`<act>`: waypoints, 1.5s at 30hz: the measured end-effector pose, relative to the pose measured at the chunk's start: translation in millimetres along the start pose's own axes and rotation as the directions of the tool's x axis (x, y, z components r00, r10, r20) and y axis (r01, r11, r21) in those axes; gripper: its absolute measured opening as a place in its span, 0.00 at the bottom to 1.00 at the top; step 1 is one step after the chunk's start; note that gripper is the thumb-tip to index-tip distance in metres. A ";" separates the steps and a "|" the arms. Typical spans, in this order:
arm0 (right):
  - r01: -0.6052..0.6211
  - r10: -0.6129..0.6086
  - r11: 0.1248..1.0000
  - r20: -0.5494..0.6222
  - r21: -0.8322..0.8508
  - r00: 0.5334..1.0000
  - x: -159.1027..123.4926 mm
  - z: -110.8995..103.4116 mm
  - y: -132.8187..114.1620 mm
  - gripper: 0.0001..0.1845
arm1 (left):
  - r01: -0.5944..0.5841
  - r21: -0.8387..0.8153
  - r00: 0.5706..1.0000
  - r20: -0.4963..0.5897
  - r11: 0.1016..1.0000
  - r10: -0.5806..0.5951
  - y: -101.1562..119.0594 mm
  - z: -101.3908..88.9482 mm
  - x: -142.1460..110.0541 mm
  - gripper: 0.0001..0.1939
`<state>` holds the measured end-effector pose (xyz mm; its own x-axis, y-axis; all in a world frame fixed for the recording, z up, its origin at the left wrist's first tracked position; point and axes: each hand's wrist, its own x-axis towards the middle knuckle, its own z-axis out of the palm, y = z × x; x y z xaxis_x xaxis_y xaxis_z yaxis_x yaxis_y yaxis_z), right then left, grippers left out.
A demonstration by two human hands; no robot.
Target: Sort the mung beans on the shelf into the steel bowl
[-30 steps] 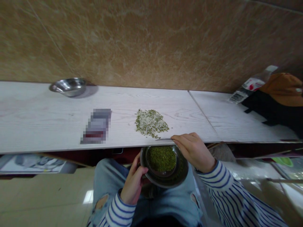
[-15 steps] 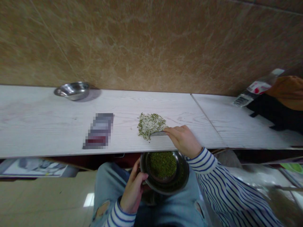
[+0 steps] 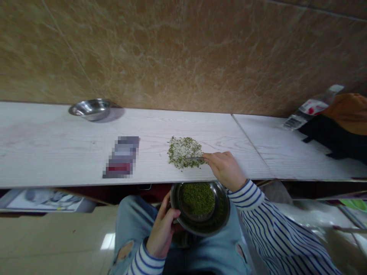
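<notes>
My left hand (image 3: 164, 228) is closed on the rim of a steel bowl (image 3: 222, 212), thumb over the edge. The bowl sits over my lap, just under the table's front edge, and mung beans (image 3: 198, 198) cover its bottom. My right hand (image 3: 225, 170) pinches a thin grey blade-like tool (image 3: 194, 158); its exact kind is hard to make out. The tool lies flat over a spread of white rice grains mixed with green mung beans (image 3: 183, 149) on the white tabletop (image 3: 155, 126). Some loose beans lie around the spread's edges.
A second steel bowl (image 3: 90, 110) stands at the back left by the wall. A blurred-out flat object (image 3: 122, 156) lies left of the grains. To the far right are a plastic bottle (image 3: 311, 107) and a black and brown bag (image 3: 344, 122).
My right hand has moved the tool slightly away from me and to the right, from the near edge of the grains into the spread. My left hand keeps its hold on the bowl.
</notes>
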<state>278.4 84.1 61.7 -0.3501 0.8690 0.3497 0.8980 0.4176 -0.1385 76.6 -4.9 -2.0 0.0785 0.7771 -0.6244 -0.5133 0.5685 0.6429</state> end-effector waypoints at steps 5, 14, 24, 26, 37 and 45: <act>0.024 -0.024 1.000 0.019 0.013 1.000 -10.0 -4.4 -3.1 0.12 | 0.011 -0.004 1.000 0.027 1.000 -0.011 1.1 0.1 -1.3 0.37; 0.038 -0.038 0.999 0.026 0.025 0.999 -24.4 -14.0 -3.5 0.12 | 0.020 0.009 0.997 0.073 1.000 -0.021 3.5 0.6 -2.5 0.37; 0.039 -0.038 0.999 -0.026 0.023 0.999 -31.7 -16.5 -6.3 0.12 | 0.016 0.009 0.997 0.074 1.000 -0.016 3.6 -4.7 -0.6 0.37; 0.039 -0.039 0.999 -0.025 0.023 0.999 -33.8 -19.3 -11.0 0.13 | 0.013 0.010 0.998 0.069 1.000 -0.013 3.6 -5.4 0.2 0.37; 0.004 -0.004 1.000 -0.014 -0.030 1.000 -57.4 -28.1 -26.0 0.13 | -0.015 -0.013 0.997 0.071 1.000 0.016 5.0 -8.5 -3.6 0.34; 0.018 -0.020 0.996 -0.028 -0.083 0.999 -51.3 -18.5 -28.1 0.12 | -0.029 -0.022 0.996 0.089 0.999 0.031 4.6 -11.8 -3.7 0.33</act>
<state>276.0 22.8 64.8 -0.3607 0.8526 0.3781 0.9106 0.4096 -0.0551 63.8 -8.4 -2.0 0.1385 0.8155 -0.5619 -0.5337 0.5394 0.6513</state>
